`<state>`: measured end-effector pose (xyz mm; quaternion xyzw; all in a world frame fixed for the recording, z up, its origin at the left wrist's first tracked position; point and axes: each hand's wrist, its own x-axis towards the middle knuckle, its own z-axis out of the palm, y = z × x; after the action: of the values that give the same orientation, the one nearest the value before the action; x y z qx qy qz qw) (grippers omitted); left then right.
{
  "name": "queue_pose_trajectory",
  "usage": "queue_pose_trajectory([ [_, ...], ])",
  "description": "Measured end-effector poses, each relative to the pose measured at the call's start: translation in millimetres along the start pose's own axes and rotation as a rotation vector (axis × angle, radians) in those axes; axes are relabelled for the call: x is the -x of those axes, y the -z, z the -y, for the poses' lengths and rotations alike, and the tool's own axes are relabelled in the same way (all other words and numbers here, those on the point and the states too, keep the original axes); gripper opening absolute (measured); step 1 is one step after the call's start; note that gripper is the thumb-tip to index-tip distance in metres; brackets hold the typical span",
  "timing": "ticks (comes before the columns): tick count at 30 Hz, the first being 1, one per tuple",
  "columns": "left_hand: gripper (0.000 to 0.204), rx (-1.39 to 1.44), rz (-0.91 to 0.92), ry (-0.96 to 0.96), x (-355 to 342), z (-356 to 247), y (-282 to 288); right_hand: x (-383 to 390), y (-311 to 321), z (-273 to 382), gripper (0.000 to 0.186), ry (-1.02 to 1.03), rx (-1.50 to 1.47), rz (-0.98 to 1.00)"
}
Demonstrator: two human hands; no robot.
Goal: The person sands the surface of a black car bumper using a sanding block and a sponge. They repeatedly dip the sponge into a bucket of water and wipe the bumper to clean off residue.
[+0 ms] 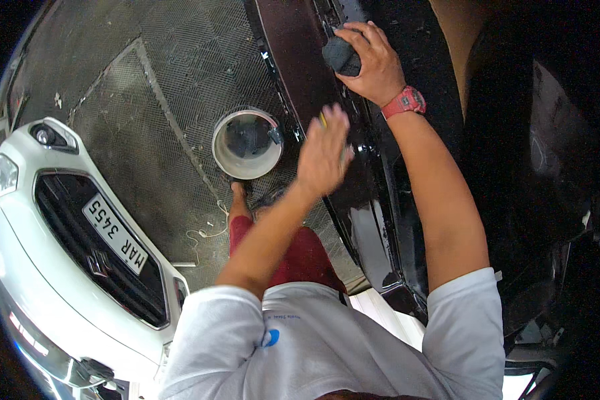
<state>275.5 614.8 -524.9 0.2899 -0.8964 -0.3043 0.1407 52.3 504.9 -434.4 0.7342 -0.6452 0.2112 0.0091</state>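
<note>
My right hand [379, 70], with a red watch [405, 102] at its wrist, has its fingers curled around a dark grey sponge-like pad [341, 56]. The pad rests against the edge of a dark, glossy car panel [291, 50]. Lower and to the left, my left hand [325, 150] is over the same panel, blurred by motion. A yellow bit shows by its fingers and a pale greenish bit at its other side, so it seems to grip a slim thing, mostly hidden under the palm.
A round whitish bucket [221, 150] with dark contents stands on the textured grey floor mat [187, 73], left of the panel. A white car [30, 240] is parked at the left. Dark carpet-like lining [423, 40] lies right of the panel. A thin cord [207, 233] lies near my feet.
</note>
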Motion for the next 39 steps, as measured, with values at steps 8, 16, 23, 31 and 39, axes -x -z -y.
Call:
queue_pose_trajectory([
  [8, 0.069, -0.058, -0.186, 0.001, -70, 44, 40, 6, 2, 6, 0.075, 0.029, 0.042, -0.062],
  [16, 0.066, 0.001, -0.078, 0.110, 58, -40, -2, 10, 5, 11, 0.074, 0.035, 0.048, -0.052],
  [23, 0.068, -0.080, -0.285, -0.047, -42, 61, 15, 11, 8, 12, 0.073, 0.013, 0.019, -0.041],
  [31, 0.069, -0.155, -0.056, 0.129, -27, -6, 55, 11, 12, 12, 0.073, -0.043, -0.070, 0.017],
  [39, 0.069, -0.281, 0.003, -0.047, -87, 110, 69, 7, 9, 3, 0.082, -0.092, -0.127, 0.077],
])
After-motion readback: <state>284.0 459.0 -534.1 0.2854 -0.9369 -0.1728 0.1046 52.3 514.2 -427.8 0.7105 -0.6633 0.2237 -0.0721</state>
